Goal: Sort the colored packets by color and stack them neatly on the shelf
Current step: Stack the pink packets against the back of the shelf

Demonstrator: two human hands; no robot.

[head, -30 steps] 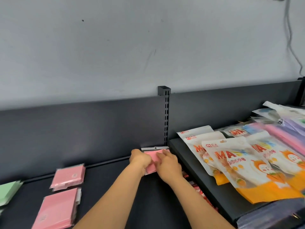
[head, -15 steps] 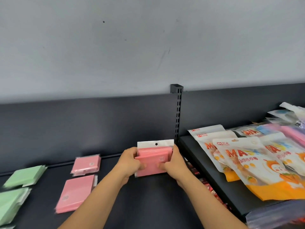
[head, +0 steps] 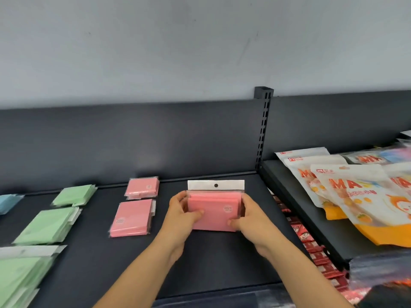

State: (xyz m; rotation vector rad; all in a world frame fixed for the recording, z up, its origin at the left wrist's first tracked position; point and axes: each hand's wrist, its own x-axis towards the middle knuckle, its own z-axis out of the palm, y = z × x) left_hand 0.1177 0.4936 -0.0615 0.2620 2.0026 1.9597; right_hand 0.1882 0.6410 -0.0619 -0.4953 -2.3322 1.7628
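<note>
I hold a small bundle of pink packets (head: 214, 210) with a white hang tab on top, tilted up above the dark shelf (head: 222, 258). My left hand (head: 181, 211) grips its left edge and my right hand (head: 250, 216) grips its right edge. To the left on the shelf lie two pink stacks: one near the back (head: 142, 187), one in front of it (head: 131, 217). Green packet stacks sit further left: at the back (head: 74, 195), in the middle (head: 47, 225), and at the near left corner (head: 19, 276). A blue packet (head: 9, 202) shows at the far left edge.
A raised dark shelf (head: 311, 210) to the right carries large orange-and-white snack bags (head: 360, 196). Small red packets (head: 315, 252) fill the gap below it. A slotted upright post (head: 263, 130) divides the two bays. The back panel stands behind the stacks.
Both hands lifted the pink bundle from the shelf's back right corner and drew it forward and up. The view swung left, bringing the green and blue stacks into sight.
</note>
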